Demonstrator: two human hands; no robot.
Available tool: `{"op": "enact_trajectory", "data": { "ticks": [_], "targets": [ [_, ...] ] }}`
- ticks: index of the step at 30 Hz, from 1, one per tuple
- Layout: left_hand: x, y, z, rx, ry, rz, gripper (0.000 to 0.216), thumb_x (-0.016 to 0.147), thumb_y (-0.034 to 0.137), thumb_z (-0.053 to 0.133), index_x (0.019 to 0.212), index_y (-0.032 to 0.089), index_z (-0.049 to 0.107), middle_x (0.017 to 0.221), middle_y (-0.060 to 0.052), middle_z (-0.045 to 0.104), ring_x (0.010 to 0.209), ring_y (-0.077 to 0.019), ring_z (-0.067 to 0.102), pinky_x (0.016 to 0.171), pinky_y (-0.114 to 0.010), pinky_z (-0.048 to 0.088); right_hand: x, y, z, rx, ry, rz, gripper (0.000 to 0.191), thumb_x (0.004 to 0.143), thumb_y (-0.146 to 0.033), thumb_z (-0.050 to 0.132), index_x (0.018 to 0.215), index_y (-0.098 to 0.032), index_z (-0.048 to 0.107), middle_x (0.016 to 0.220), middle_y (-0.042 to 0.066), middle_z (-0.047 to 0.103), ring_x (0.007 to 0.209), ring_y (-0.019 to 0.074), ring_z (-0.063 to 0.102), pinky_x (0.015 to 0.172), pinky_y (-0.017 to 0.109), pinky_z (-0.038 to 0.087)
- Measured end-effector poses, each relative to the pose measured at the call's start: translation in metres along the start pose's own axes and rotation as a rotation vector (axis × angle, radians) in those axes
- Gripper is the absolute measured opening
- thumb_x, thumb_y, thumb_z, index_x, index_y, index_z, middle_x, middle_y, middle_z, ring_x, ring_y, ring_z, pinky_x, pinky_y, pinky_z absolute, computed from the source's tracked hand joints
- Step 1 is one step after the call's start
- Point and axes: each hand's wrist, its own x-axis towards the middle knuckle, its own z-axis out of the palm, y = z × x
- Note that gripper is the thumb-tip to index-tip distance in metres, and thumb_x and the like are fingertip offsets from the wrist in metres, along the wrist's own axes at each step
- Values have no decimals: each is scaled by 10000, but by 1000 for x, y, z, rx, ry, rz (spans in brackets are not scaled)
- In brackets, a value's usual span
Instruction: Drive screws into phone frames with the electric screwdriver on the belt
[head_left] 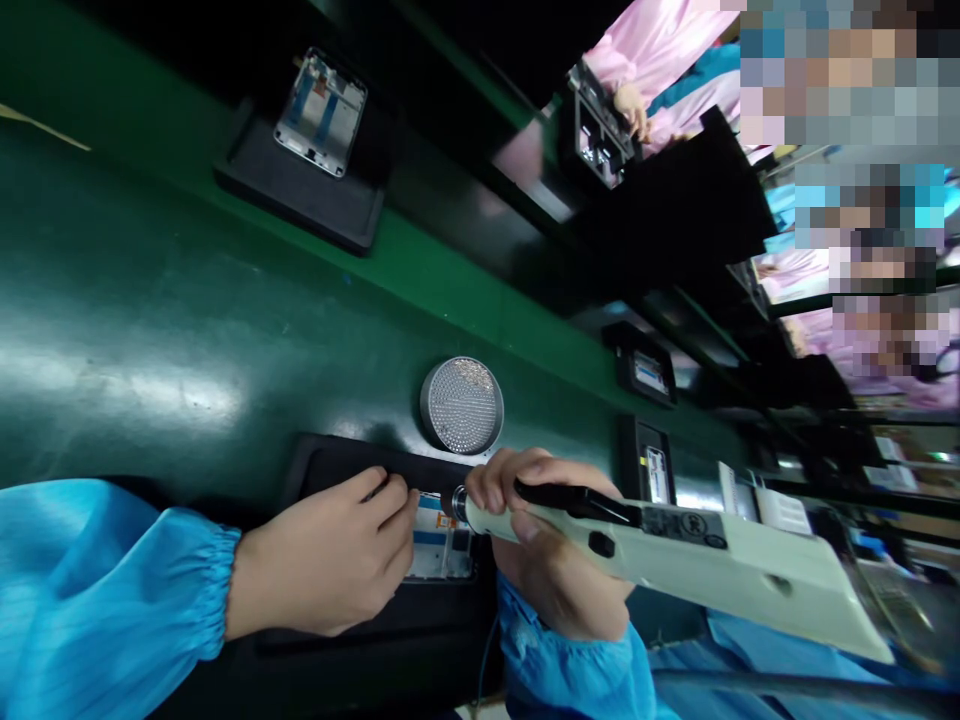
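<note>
My right hand is wrapped round a pale green electric screwdriver with a black lever. The driver's metal nose points left, over the right part of an opened phone frame. This frame lies in a black tray and shows blue strips and an orange patch. My left hand is closed, its bent fingers gripping the left part of the phone frame and covering it. Its fingertips are close to the driver's nose; the driver's tip is hidden. Just behind the tray stands a round dish with a perforated top and small screws on it.
On the green bench, another black tray carries a second phone frame at the upper left. More trays with phone parts, such as one black tray, stand at the right. Co-workers in pink sit across the line; one co-worker's hand shows.
</note>
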Motion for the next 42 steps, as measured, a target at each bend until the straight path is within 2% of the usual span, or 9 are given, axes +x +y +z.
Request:
{"op": "enact_trajectory", "data": {
  "ticks": [13, 20, 22, 25, 28, 32, 36, 42],
  "targets": [
    [2, -1, -4, -15, 7, -13, 401, 925, 438, 563, 1077, 97, 709, 1169, -175, 696, 1021, -325, 631, 897, -453, 447, -7, 0, 2, -36, -19, -39, 200, 797, -110, 622, 962, -218, 655, 746, -6, 526, 686, 140, 555, 599, 328, 477],
    [5, 0, -7, -78, -33, -137, 472, 880, 498, 622, 1092, 78, 668, 1197, -215, 664, 1086, -353, 607, 928, -459, 472, -4, 9, -1, 14, -26, -72, 220, 787, -133, 642, 976, -243, 668, 725, -12, 548, 666, 143, 563, 587, 327, 478],
    [7, 1, -9, -81, -66, -160, 462, 854, 479, 661, 1095, 85, 655, 1177, -209, 667, 1088, -360, 607, 923, -460, 492, 3, 2, -5, 37, 13, -105, 254, 761, -153, 655, 992, -257, 683, 716, -16, 565, 642, 142, 562, 563, 317, 465],
    [10, 4, -15, -72, -115, -167, 447, 826, 409, 713, 1118, 80, 631, 1161, -202, 660, 1095, -359, 606, 934, -460, 509, 18, -21, -18, 56, 224, -198, 227, 686, -169, 656, 898, -242, 696, 688, -23, 569, 598, 135, 539, 530, 301, 443],
    [13, 10, -24, 57, -99, -98, 458, 822, 232, 706, 1210, 20, 585, 1174, -233, 641, 1064, -365, 618, 908, -483, 519, 29, -44, -35, 66, 398, -267, 169, 621, -160, 620, 778, -208, 662, 577, -31, 507, 541, 121, 496, 507, 278, 414],
    [16, 18, -39, 158, 39, 78, 326, 884, 51, 525, 1200, 13, 599, 1038, -192, 674, 871, -292, 647, 748, -437, 528, 33, -59, -53, 89, 494, -294, 151, 580, -171, 600, 726, -209, 602, 535, -46, 455, 512, 112, 468, 501, 273, 396],
    [20, 18, -53, 60, 82, 155, 292, 929, 16, 419, 1105, 62, 648, 957, -138, 676, 836, -240, 628, 745, -389, 519, 32, -61, -59, 88, 476, -351, 175, 597, -209, 633, 765, -221, 586, 585, -45, 441, 536, 119, 481, 528, 305, 415],
    [23, 13, -62, -70, 20, 185, 313, 980, 48, 369, 1100, 56, 658, 957, -134, 674, 862, -228, 618, 749, -363, 519, 32, -61, -60, 123, 426, -339, 193, 639, -243, 692, 801, -222, 589, 601, -47, 435, 548, 125, 487, 544, 330, 433]
  ]
}}
